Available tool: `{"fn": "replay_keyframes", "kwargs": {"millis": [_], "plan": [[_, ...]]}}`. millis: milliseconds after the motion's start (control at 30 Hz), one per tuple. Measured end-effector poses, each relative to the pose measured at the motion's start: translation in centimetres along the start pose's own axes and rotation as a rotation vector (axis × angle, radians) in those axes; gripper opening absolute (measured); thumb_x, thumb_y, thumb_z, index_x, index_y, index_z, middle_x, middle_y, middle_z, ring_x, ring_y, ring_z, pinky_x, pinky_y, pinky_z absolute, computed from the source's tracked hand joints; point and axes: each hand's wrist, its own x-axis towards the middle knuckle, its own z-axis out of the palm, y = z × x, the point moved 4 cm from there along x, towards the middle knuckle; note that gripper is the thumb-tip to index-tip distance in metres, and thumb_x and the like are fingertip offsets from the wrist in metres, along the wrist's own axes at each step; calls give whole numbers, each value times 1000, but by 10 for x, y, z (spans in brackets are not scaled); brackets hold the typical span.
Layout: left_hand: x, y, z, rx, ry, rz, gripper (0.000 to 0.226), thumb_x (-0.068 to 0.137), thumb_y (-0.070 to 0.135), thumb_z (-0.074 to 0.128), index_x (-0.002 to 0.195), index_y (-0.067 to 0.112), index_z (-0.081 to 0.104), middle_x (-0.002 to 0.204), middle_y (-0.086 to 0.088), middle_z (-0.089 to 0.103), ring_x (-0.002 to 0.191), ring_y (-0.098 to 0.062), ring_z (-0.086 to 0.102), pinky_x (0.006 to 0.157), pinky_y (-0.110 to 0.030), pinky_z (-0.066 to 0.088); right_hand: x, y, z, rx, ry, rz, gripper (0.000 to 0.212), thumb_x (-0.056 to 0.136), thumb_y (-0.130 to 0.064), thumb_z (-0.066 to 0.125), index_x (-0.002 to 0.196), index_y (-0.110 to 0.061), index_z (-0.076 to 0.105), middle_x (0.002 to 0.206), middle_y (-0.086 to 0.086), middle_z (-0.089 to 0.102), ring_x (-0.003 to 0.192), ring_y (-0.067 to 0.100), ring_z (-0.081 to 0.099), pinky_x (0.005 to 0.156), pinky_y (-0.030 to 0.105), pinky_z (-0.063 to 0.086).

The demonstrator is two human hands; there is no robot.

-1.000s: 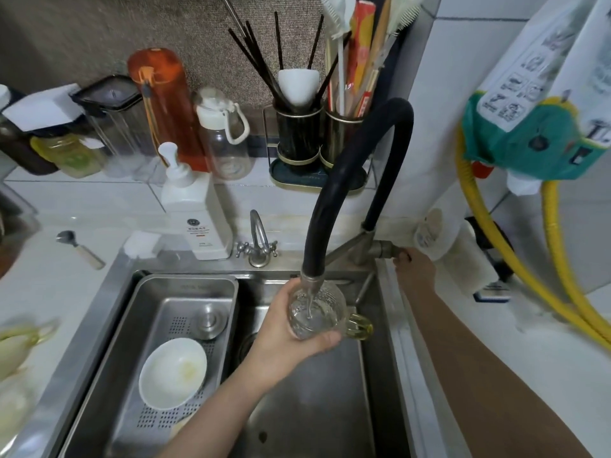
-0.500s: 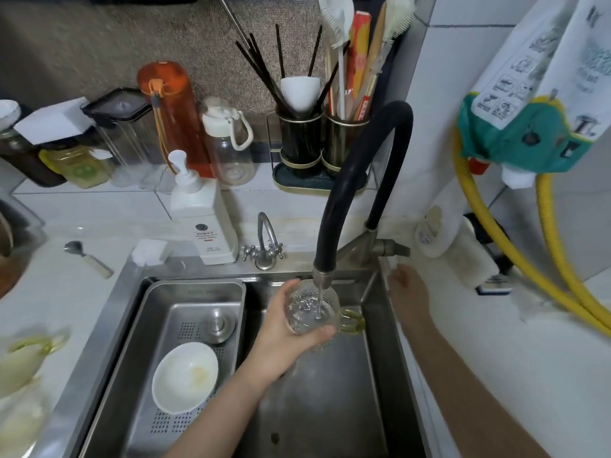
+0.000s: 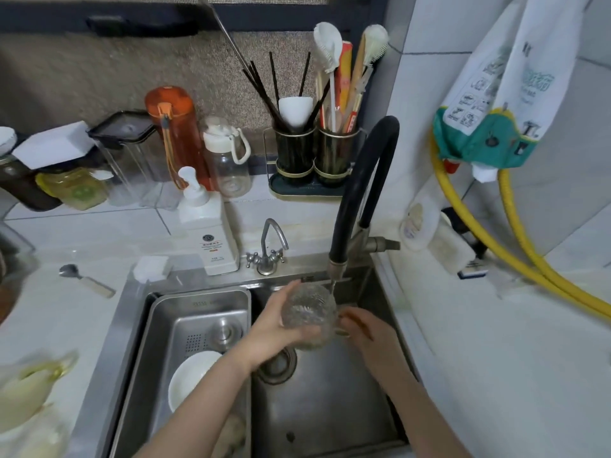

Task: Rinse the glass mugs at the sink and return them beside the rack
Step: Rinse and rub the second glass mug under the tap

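Note:
A clear textured glass mug [image 3: 309,312] is held over the right sink basin [image 3: 330,408], just left of and below the black faucet's spout [image 3: 335,269]. My left hand [image 3: 274,335] wraps around the mug's left side and bottom. My right hand [image 3: 367,332] reaches in from the right, its fingers closed on the mug's handle side, which hides the handle. Only a thin trickle shows at the spout tip. Blurred pale glassware [image 3: 29,391] sits on the counter at the lower left.
A steel strainer tray [image 3: 165,325] fills the left basin and holds a white bowl [image 3: 191,378]. Behind the sink stand a soap dispenser [image 3: 211,233], a small tap [image 3: 267,252], bottles and utensil holders [image 3: 314,160]. A yellow hose [image 3: 496,246] crosses the right counter.
My right hand left the faucet lever and came down to the mug's handle side. The mug shifted slightly left of the spout, and the water stream has thinned.

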Motion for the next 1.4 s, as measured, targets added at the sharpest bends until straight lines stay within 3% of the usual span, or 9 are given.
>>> {"fn": "replay_keyframes", "kwargs": {"millis": [133, 300, 467, 533, 733, 900, 1000, 1200, 1400], "plan": [[1, 13, 13, -41, -104, 13, 90, 66, 15, 85, 140, 24, 35, 131, 4, 52, 110, 5, 56, 80, -10, 48, -7, 13, -11, 35, 100, 56, 19, 92, -19, 60, 93, -38, 63, 95, -11, 68, 95, 12, 66, 89, 28, 53], [-4, -4, 2, -92, -15, 15, 67, 68, 9, 83, 118, 35, 48, 122, 5, 58, 109, 1, 57, 82, -9, 46, -13, 3, 1, -28, 70, -1, 15, 91, -15, 61, 101, -26, 63, 94, -10, 66, 91, 0, 61, 73, 1, 42], [3, 18, 18, -97, -26, 73, 58, 71, -2, 77, 110, 35, 54, 103, 14, 65, 93, 9, 62, 80, -15, 50, -14, 4, -11, 54, 217, 3, 20, 91, -17, 61, 92, -38, 62, 94, -13, 67, 96, 15, 65, 90, 29, 51], [-5, 13, 26, -86, -73, 71, 59, 72, -5, 75, 116, 29, 55, 102, 15, 67, 92, 11, 61, 76, -11, 49, -28, 10, -10, 49, 242, 2, 27, 91, -13, 61, 88, -41, 61, 91, -18, 66, 91, 7, 65, 87, 16, 50], [-6, -6, -1, -213, 82, -28, 67, 73, 13, 80, 129, 28, 46, 119, 14, 59, 102, 14, 57, 84, -10, 48, -5, -4, 8, -24, 138, -60, 18, 91, -14, 61, 107, -22, 65, 96, -9, 65, 86, -5, 58, 74, -5, 39], [-7, 9, 22, -157, 20, 51, 57, 72, -4, 75, 113, 28, 54, 102, 16, 63, 88, 15, 60, 73, -7, 47, -18, 18, -4, 109, 242, 12, 22, 91, -11, 61, 100, -30, 64, 95, -10, 67, 94, 7, 66, 92, 27, 52], [-7, -7, 4, -147, 84, 21, 58, 71, 3, 78, 114, 33, 53, 113, 17, 61, 92, 19, 58, 76, -3, 45, -11, 14, 9, 36, 177, -14, 21, 91, -11, 61, 110, -15, 66, 93, -11, 66, 82, -12, 61, 77, 2, 45], [-3, -2, 17, -130, 73, 3, 51, 74, -4, 74, 102, 35, 55, 86, 23, 69, 83, 16, 61, 69, -4, 46, -13, 11, 3, -33, 231, -18, 16, 94, -15, 56, 104, -25, 63, 86, -20, 61, 79, -12, 56, 69, -7, 36], [2, -22, -3, -69, 130, -145, 75, 62, 43, 84, 129, 32, 52, 128, 11, 56, 116, -8, 53, 104, -27, 41, -2, 5, 13, -47, 148, -28, 17, 92, -11, 59, 103, -24, 63, 88, -16, 62, 75, -17, 56, 68, -6, 37]]}}
